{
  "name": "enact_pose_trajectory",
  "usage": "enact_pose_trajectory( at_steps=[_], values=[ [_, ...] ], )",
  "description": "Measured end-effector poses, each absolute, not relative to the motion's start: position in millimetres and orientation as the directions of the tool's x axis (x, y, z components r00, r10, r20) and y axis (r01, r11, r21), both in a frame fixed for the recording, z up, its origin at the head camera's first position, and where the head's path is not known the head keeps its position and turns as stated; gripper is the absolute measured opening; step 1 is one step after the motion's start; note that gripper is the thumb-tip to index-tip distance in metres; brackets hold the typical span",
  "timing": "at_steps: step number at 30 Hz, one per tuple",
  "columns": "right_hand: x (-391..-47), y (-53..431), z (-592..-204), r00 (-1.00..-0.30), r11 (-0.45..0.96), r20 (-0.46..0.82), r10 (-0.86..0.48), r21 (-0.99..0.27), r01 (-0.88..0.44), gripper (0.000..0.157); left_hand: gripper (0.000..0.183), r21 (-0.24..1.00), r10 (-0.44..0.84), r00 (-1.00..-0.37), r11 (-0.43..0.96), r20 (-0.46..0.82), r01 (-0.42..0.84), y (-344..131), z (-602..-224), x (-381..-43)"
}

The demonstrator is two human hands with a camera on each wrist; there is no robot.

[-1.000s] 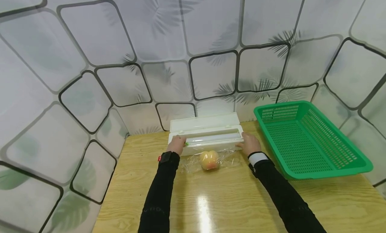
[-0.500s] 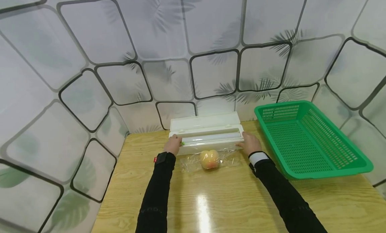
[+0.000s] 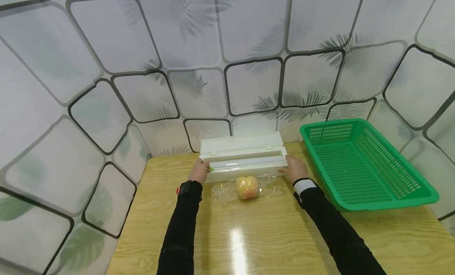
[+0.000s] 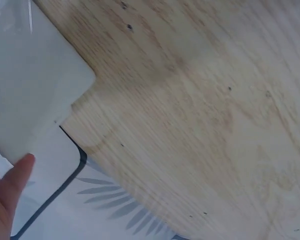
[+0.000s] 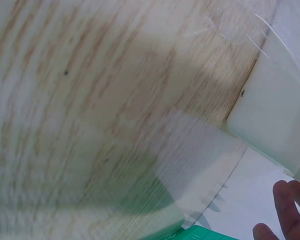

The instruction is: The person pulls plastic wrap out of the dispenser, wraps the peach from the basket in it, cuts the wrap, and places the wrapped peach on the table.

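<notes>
A white cling film box (image 3: 245, 173) stands with its lid (image 3: 241, 144) raised at the back of the table, a film roll (image 3: 249, 162) inside. At the box's front left corner, my left hand (image 3: 200, 171) pinches a small green slide cutter (image 3: 211, 169), mostly hidden by the fingers. My right hand (image 3: 296, 170) grips the box's right end, thumb towards the front. A peach (image 3: 247, 187) under clear film (image 3: 224, 191) lies just before the box. The left wrist view shows one finger (image 4: 21, 175) by the box's end; the right wrist view shows several fingertips (image 5: 285, 205) near the corner.
A green plastic basket (image 3: 376, 176) stands right of the box, close to my right forearm. Patterned wall covering (image 3: 249, 89) rises behind the wooden table (image 3: 270, 235).
My left hand has slid leftwards along the box's front edge, and the green slide cutter has moved with it. The right hand, box and peach stay nearly in place.
</notes>
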State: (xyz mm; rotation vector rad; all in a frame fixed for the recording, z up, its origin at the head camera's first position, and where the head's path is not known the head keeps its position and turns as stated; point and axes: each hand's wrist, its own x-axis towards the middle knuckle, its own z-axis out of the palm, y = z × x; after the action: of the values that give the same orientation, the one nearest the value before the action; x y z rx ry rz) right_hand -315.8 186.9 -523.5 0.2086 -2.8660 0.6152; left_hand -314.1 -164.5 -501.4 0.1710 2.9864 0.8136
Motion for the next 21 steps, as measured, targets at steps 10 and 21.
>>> enact_pose_trajectory(
  at_steps=[10, 21],
  values=[
    [-315.7, 187.7, -522.8, -0.969, 0.903, 0.224, -0.104, -0.386, -0.186, 0.060, 0.024, 0.608, 0.137, -0.980, 0.769, 0.145, 0.197, -216.0, -609.1, -371.3],
    [-316.8, 187.1, -525.0, -0.964, 0.914, 0.242, -0.112, -0.357, -0.195, 0.053, 0.008, 0.666, 0.077, -0.990, 0.733, 0.118, 0.136, -187.3, -506.1, -306.3]
  ],
)
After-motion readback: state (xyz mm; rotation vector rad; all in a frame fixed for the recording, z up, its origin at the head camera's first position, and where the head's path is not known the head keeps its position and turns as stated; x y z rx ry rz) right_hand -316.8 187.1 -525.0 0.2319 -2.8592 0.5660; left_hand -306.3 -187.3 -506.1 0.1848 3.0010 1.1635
